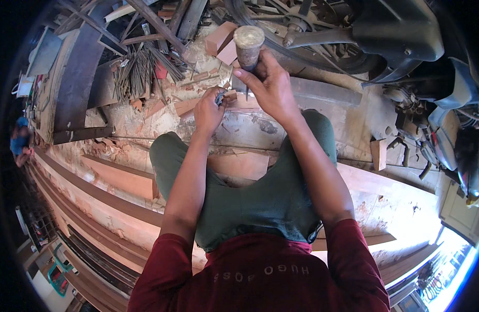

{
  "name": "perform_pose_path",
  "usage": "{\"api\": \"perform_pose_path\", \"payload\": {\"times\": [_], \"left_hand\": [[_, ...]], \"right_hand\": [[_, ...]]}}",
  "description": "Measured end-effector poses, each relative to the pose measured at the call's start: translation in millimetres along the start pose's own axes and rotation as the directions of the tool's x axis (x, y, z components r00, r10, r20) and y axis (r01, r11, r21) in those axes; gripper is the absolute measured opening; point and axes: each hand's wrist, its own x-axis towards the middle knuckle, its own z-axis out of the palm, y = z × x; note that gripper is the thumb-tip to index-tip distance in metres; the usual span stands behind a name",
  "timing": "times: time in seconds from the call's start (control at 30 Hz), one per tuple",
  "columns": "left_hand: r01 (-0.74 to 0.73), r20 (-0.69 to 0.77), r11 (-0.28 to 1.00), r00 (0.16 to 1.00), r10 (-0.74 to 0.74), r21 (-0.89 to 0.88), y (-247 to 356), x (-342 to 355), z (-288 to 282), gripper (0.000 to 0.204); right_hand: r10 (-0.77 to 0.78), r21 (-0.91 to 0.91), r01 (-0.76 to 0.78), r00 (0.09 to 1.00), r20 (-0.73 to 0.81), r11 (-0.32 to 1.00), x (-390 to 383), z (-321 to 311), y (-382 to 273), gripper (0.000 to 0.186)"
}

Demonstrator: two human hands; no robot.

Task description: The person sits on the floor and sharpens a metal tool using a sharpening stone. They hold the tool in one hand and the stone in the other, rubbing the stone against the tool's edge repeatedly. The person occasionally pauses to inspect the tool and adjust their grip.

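My right hand (270,88) grips a chisel (248,41) with a thick, worn cylindrical handle and a pale, battered top; its narrow dark blade points down over a light reddish piece of wood (240,102) lying on the floor between my knees. Just left of the blade, my left hand (208,112) is closed on a small crumpled grey-blue object (219,98) that I cannot identify, close against the wood. Another wooden piece (237,165) lies nearer my lap.
Cut blocks (219,39) lie ahead, beside a bundle of dark rods (135,78). Motorbike parts (395,36) crowd the upper right. Long planks (104,197) run at left, and a grey beam (322,88) lies ahead. A person in blue (21,138) is at the far left edge.
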Motion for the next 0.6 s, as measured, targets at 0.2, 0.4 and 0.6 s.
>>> {"api": "perform_pose_path", "payload": {"times": [0.2, 0.4, 0.6], "left_hand": [[-0.038, -0.033, 0.999, 0.999, 0.038, 0.004, -11.8, 2.1, 6.8, 0.027], [-0.034, -0.024, 0.995, 0.999, 0.032, -0.096, -10.9, 4.3, 8.4, 0.028], [-0.042, -0.036, 0.99, 0.999, 0.038, -0.131, -7.8, 4.8, 8.6, 0.03]], "right_hand": [[0.025, 0.016, -0.024, 0.999, -0.041, 1.0, 9.7, 14.9, 14.6, 0.046], [0.003, -0.038, -0.004, 1.0, -0.01, 0.999, 13.8, 23.8, 25.2, 0.048], [-0.02, -0.039, 0.021, 0.999, 0.04, 0.999, 15.4, 28.3, 20.0, 0.046]]}}
